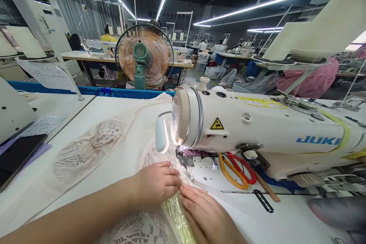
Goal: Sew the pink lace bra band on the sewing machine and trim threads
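Note:
My left hand [156, 185] lies on white lace fabric [154, 158] just in front of the presser foot [182, 159] of a white JUKI sewing machine [257, 129], fingers curled and pressed on the cloth. My right hand [206, 213] lies flat beside it, fingers stretched out on a shiny yellowish strip [177, 217] that runs toward the needle. The fingertips of both hands nearly meet. A small lamp [161, 135] lights the needle area.
Scissors with red and orange handles [237, 169] lie under the machine arm. A lace panel [88, 146] lies to the left, a dark phone [17, 156] at the far left. A standing fan [143, 57] is behind the table. Other workers sit at distant tables.

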{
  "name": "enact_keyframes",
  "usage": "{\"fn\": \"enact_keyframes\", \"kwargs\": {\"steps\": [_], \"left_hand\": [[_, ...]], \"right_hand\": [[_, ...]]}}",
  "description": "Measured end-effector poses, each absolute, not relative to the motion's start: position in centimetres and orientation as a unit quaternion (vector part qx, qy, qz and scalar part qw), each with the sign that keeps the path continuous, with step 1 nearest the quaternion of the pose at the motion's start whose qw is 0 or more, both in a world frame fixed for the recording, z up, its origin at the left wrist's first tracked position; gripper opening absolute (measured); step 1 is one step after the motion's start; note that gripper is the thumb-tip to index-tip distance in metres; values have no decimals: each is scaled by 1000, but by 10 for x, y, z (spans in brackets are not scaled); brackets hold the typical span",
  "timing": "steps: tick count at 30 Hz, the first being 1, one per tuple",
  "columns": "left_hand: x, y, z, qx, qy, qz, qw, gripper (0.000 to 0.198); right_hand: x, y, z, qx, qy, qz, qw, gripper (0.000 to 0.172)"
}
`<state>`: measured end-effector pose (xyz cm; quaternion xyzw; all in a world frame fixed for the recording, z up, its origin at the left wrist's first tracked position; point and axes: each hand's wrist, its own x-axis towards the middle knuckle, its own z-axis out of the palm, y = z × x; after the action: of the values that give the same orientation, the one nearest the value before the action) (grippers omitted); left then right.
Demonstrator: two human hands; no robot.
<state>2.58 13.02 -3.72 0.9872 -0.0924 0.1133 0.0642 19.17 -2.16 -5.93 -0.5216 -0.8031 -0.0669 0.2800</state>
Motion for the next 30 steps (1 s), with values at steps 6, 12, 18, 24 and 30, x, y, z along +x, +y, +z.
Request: {"fn": "enact_keyframes", "kwargs": {"steps": [6,12,18,24,30], "left_hand": [[26,125,-28,989,-53,99,93,32],[32,137,-32,991,-49,106,69,29],[35,146,-32,992,-53,104,52,32],[36,152,-35,991,-62,109,42,35],[38,163,-42,991,-50,116,43,34]], "right_hand": [[193,-20,-60,-528,-802,-36,276,25],[190,-19,-52,-535,-798,-22,277,29],[190,-19,-51,-542,-793,-4,279,29],[192,-19,-53,-539,-789,11,295,28],[194,-22,-57,-543,-782,22,305,24]]}}
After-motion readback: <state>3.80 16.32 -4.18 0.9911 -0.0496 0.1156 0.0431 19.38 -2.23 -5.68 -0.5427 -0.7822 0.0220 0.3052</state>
